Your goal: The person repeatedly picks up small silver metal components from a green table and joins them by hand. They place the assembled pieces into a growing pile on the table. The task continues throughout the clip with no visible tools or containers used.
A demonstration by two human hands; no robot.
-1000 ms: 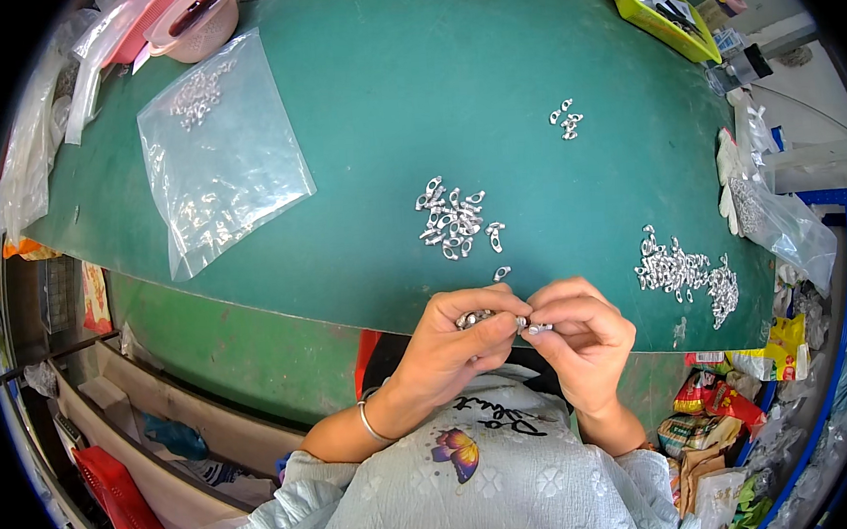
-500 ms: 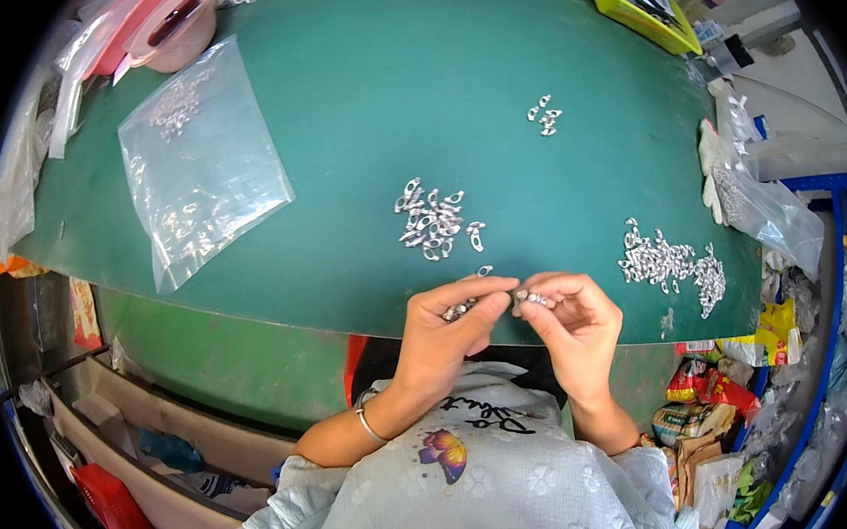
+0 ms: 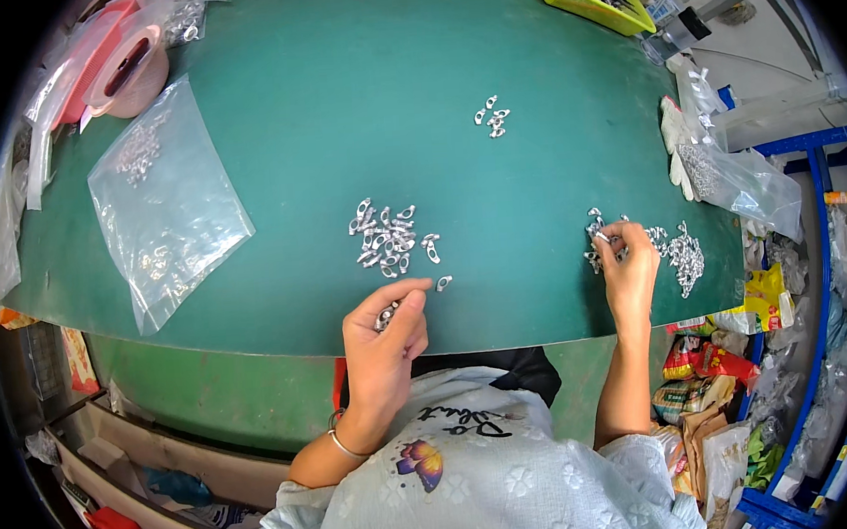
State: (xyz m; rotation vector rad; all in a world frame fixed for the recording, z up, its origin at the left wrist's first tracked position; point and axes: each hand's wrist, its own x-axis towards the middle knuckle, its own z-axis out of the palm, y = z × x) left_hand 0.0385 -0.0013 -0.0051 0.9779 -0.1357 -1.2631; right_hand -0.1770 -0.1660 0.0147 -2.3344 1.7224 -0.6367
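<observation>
Rightward on the surface (image 3: 497, 192), silver clips (image 3: 685, 262) lie at the right hand (image 3: 631, 265), its grip unclear, the left hand (image 3: 378, 347) curled around more; probably light, stiff and slick, they suit pinching mid-body.

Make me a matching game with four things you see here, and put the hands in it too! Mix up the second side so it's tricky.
Things:
1. Left hand
2. Right hand
3. Big clear bag
4. Basket

Clues:
A. Lying on the left of the table
B. Yellow-green
C. At the pile of metal bits on the right
D. Has a bangle near its wrist

Right pairs: 1-D, 2-C, 3-A, 4-B
</observation>
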